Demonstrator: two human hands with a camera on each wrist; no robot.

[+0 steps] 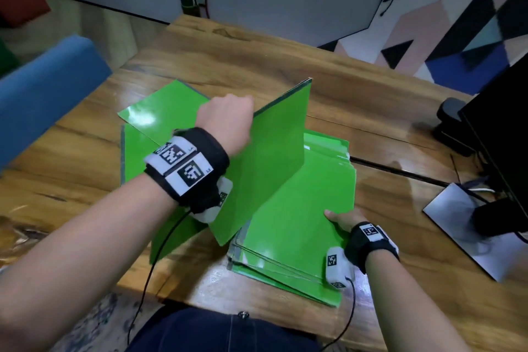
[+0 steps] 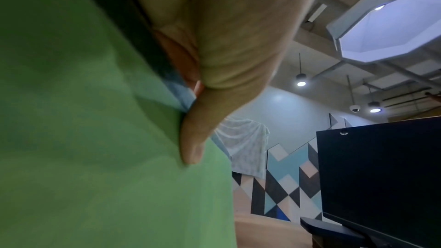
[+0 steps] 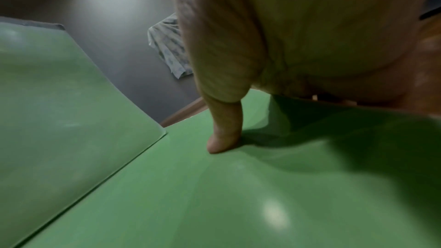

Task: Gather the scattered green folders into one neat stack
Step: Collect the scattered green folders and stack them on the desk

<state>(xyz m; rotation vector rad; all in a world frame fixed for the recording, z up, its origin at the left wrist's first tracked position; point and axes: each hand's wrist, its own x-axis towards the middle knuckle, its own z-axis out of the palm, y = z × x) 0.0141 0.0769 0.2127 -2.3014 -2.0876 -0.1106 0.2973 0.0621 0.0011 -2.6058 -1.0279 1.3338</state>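
Left wrist, fingers (image 2: 193, 143) pinching tilted folder (image 2: 95, 139) over stack (image 1: 297, 226)

A brown wooden table (image 1: 257, 60) carries an uneven stack of glossy green plastic folders (image 1: 300, 203) at its near edge. Left of the stack, loose green folders (image 1: 143, 120) lie flat and overlapping. A flat silver base plate (image 1: 457, 226) and a dark grey blocky object (image 1: 450, 120) sit at the right side.
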